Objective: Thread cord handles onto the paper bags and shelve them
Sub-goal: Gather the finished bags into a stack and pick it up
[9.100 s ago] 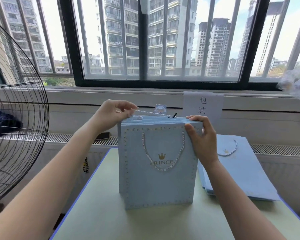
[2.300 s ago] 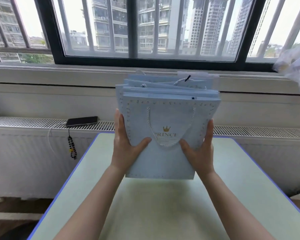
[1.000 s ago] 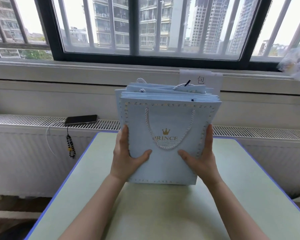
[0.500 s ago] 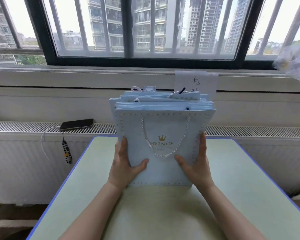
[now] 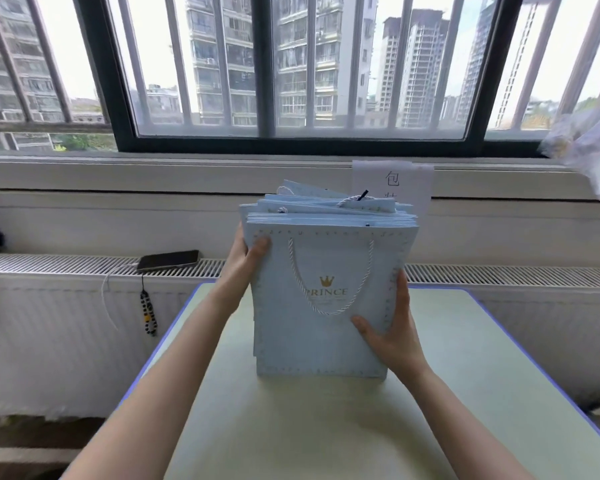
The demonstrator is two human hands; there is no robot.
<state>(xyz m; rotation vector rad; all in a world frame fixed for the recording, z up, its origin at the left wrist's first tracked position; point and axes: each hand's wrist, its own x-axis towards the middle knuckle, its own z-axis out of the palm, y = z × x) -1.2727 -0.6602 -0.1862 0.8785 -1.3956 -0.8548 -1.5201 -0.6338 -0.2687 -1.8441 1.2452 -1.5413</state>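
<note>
Barred window [image 5: 291, 64] across the far wall, tower blocks outside. Below it a white sill, a paper sign [image 5: 394, 180] with printed characters taped to it, and a long radiator grille [image 5: 49, 265]. A dark phone [image 5: 168, 259] lies on the grille, left of centre, with a beaded strap [image 5: 148, 313] hanging down beneath it. Crumpled clear plastic [image 5: 589, 147] at the right edge of the sill. Pale green table [image 5: 465, 410] with a blue rim stands against the radiator. On it, near the far end, an upright stack of light blue paper bags [image 5: 309, 348], front face toward the person, gold crown and "PRINCE" printed on it. A white cord handle [image 5: 329, 311] hangs in a loop on the front bag. More cord and a black tip poke from the top of the stack. The left hand [image 5: 246, 258] grips the stack's upper left corner, thumb on the front face. The right hand [image 5: 392, 337] holds the lower right side, thumb on the front, fingers up along the edge. Whether the stack's bottom edge touches the table, I cannot tell.
</note>
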